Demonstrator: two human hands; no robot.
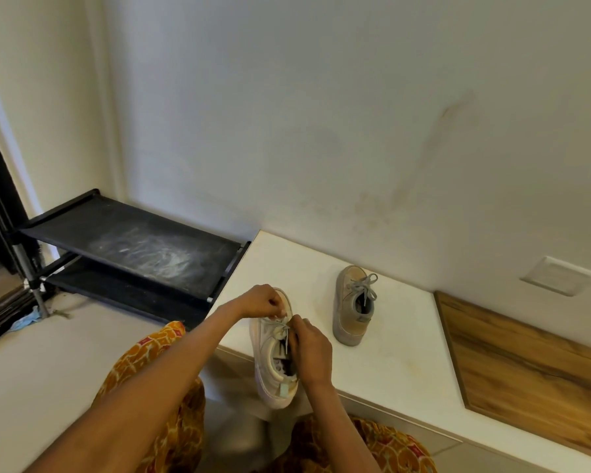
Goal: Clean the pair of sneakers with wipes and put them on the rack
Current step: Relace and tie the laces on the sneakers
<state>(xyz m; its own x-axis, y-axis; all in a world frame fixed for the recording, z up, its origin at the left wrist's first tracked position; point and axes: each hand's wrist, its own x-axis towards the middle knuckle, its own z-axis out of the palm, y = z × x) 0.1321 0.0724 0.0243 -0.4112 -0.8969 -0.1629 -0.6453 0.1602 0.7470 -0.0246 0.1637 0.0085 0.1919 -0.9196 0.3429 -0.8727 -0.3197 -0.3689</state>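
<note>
Under the left hand [265, 300] the toe of the near sneaker [270, 363] is covered, and the right hand [313, 349] hides that shoe's right side and part of its opening. Curled fingers conceal how the grey lace [280, 327] runs between both hands. Left of the hands, the rack [133, 247] hides most of its lower shelf. A blue scrap [28, 319] further left is too small to identify. Both forearms leave the bottom edge.
</note>
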